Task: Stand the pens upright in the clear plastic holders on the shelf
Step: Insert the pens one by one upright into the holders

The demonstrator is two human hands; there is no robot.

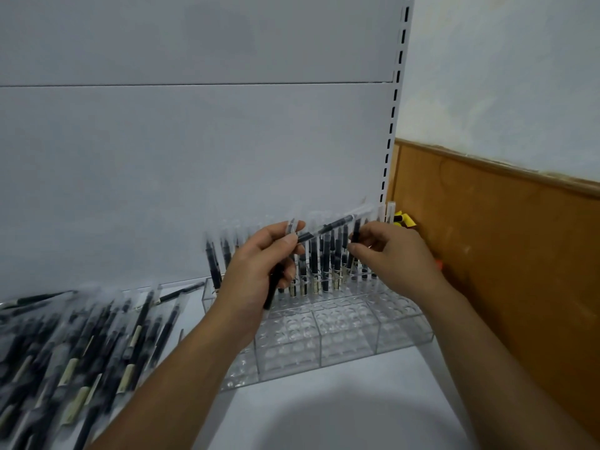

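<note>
Forearms are extended over the shelf's (pixel 324 417) front edge. Pens (pixel 328 227) are gripped in the left hand's (pixel 259 264) curled fingers. One pen (pixel 356 230) is pinched by the right hand (pixel 393 254) above the clear holder (pixel 341 332), whose rear row is filled with upright pens (pixel 319 261). Loose pens (pixel 81 352) are heaped at the left edge.

Light is soft & even, a bit dim, w/ a cool grey cast. A round shadow lies on the shelf (pixel 406 378) near the bottom. The loose pens (pixel 81 345) at left are smeared by blur (the standing pens (pixel 321 254) too). The slotted post (pixel 394 102) bows from wide-angle distortion.
</note>
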